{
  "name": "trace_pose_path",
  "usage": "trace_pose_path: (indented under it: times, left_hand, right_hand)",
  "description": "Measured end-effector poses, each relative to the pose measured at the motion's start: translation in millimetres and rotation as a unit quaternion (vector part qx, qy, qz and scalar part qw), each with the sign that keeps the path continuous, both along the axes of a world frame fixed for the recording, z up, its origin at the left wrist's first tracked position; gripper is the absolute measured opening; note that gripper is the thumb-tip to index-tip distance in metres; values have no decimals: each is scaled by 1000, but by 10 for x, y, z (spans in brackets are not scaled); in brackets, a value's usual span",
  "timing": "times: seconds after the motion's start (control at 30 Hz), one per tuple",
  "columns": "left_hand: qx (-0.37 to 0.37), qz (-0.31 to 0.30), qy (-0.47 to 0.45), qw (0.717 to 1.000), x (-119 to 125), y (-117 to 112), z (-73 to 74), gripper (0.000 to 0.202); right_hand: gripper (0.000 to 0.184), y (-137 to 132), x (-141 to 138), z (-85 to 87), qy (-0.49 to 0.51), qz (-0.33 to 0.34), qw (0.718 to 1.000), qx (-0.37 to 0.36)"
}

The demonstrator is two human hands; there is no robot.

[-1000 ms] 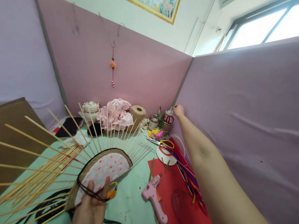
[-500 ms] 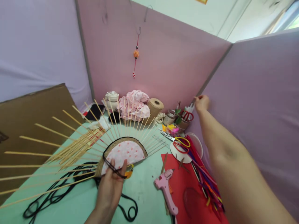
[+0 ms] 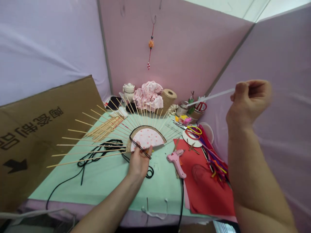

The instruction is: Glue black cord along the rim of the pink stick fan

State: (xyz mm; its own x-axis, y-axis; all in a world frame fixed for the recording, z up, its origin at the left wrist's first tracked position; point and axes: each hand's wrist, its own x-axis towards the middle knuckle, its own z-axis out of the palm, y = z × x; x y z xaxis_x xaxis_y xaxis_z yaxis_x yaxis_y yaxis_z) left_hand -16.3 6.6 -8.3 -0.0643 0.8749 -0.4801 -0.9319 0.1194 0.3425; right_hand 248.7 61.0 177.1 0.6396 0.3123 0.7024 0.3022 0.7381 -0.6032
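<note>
My left hand (image 3: pixel 139 163) grips the lower edge of a half-round fan (image 3: pixel 147 137) with a polka-dot cloth centre, a brown rim and thin wooden sticks radiating outward. Black cord (image 3: pixel 100 152) runs along the rim, loops over my fingers and lies tangled on the table at left. Raised at the right, my right hand (image 3: pixel 251 98) pinches one end of a long, translucent white glue stick (image 3: pixel 213 96), which points left over the jars. A pink glue gun (image 3: pixel 177 161) lies between the hands on red sheets.
Scissors (image 3: pixel 193 131) rest on a white disc beside colourful pipe cleaners (image 3: pixel 216 158). Loose wooden sticks (image 3: pixel 108 127) lie behind the fan at left. A twine roll (image 3: pixel 168 98), crumpled dotted cloth (image 3: pixel 148 94) and a jar (image 3: pixel 182 109) line the back. Cardboard (image 3: pixel 48 129) stands left.
My right hand has come back from the container at the back right, drawing out the glue stick. My left hand still holds the fan. The view has shifted, showing the table's front edge.
</note>
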Motion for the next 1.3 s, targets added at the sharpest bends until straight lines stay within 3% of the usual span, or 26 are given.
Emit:
trace_pose_path:
  times: [0.13, 0.3, 0.43, 0.5, 0.63, 0.7, 0.83, 0.93, 1.0, 1.07, 1.13, 1.2, 1.23, 1.3]
  left_hand:
    - [2, 15, -4, 1000, 33, -34, -55, 13]
    - [3, 35, -22, 999, 109, -84, -136, 19]
    - [-9, 28, -15, 999, 116, -138, -115, 21]
    - [-19, -7, 6, 1000, 66, -163, -64, 21]
    - [-25, -149, 77, 985, -182, -292, 38, 20]
    - [-40, -191, 107, 975, -356, -431, 61, 21]
    - [-22, -219, 225, 949, -685, -790, 100, 20]
    - [96, -200, 398, 890, -826, -973, 178, 31]
    - [180, -170, 462, 852, -831, -1013, 241, 24]
    - [249, -177, 498, 812, -762, -1010, 284, 18]
    - [289, -231, 509, 777, -646, -990, 284, 19]
    - [298, -323, 486, 756, -535, -971, 241, 21]
    - [290, -364, 473, 748, -498, -962, 208, 18]
    - [266, -377, 466, 755, -475, -943, 138, 19]
  right_hand:
    - [25, -706, -252, -362, 8, 93, 995, 23]
    - [41, -1265, -267, -873, 107, 159, 978, -77]
    - [39, -1583, -283, -1071, 126, 161, 973, -109]
    - [37, -1692, -308, -1124, 134, 163, 970, -123]
    - [33, -1795, -397, -1218, 145, 174, 965, -135]
    - [32, -1812, -480, -1257, 138, 184, 964, -135]
    - [28, -1805, -736, -1292, 126, 213, 958, -148]
    - [28, -1763, -971, -1303, 122, 250, 944, -179]
    - [27, -1719, -1122, -1321, 121, 281, 931, -202]
    - [27, -1671, -1251, -1353, 126, 305, 919, -217]
    - [27, -1624, -1341, -1396, 127, 321, 911, -224]
    - [27, -1580, -1368, -1449, 114, 328, 908, -236]
    - [26, -1559, -1352, -1483, 99, 325, 907, -250]
    - [26, -1518, -1260, -1577, 48, 272, 914, -297]
